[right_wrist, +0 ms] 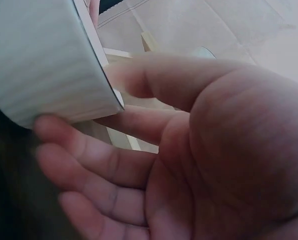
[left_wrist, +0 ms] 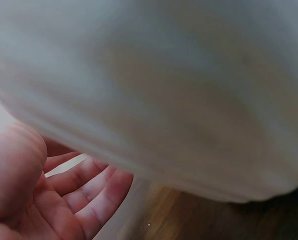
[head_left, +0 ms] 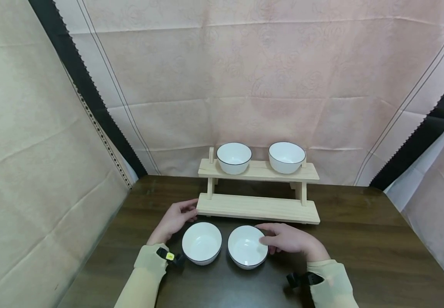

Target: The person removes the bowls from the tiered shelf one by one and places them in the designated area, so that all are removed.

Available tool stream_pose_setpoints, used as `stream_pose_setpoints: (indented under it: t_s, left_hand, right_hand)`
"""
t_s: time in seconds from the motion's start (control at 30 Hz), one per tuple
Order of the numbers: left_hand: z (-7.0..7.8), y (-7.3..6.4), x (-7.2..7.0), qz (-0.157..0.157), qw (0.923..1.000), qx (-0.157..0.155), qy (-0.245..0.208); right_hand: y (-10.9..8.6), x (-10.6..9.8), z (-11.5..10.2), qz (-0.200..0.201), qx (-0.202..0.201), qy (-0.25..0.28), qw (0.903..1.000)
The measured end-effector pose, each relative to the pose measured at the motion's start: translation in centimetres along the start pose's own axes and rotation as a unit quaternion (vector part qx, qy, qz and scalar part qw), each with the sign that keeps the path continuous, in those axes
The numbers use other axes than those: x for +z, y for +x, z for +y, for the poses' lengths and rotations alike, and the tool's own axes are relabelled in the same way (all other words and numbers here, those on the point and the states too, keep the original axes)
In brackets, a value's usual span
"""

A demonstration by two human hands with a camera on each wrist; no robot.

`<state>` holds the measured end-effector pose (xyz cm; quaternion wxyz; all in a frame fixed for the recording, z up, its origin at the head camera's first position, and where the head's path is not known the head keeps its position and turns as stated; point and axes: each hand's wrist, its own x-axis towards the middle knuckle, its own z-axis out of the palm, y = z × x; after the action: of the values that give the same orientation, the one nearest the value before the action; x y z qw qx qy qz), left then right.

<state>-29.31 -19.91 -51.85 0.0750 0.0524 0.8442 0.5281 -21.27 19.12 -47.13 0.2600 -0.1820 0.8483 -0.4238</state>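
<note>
Two white bowls with dark rims stand side by side on the table, a left front bowl (head_left: 201, 242) and a right front bowl (head_left: 247, 247). My right hand (head_left: 289, 238) grips the right one at its right side, thumb over the rim and fingers against the outer wall (right_wrist: 44, 65). Beside the left end of a two-tier wooden shelf (head_left: 258, 207) is my left hand (head_left: 176, 219), fingertips right at the lower board's end. In the left wrist view its fingers (left_wrist: 89, 195) are loosely bent, and a blurred white bowl (left_wrist: 154, 100) fills most of the picture.
On the shelf's upper board sit two more white bowls, one on the left (head_left: 234, 159) and one on the right (head_left: 286, 158). Behind the dark wooden table (head_left: 360, 239) hangs a pale cloth backdrop (head_left: 264, 77), with further cloth at both sides.
</note>
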Motion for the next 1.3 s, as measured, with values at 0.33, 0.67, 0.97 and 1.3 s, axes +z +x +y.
stream_pose_setpoints:
  t_s: [0.33,0.67,0.97,1.3]
  left_hand:
    - [-0.10,0.02,-0.02,-0.002,1.0000,0.007,-0.002]
    - [-0.23,0.16,0.04,0.000,1.0000,0.007,0.002]
    - [-0.14,0.01,0.04,0.002,1.0000,0.008,0.001]
    - [0.00,-0.05,0.13,0.000,0.9999,0.012,-0.005]
  right_hand:
    - [-0.17,-0.33,0.04,-0.008,-0.007,0.004,0.9999]
    - [-0.55,-0.59,-0.01,-0.001,-0.001,0.005,1.0000]
    - [-0.53,-0.77,0.16,0.000,-0.010,0.009,0.9999]
    - [-0.59,-0.93,0.05,-0.005,-0.019,0.013,0.9997]
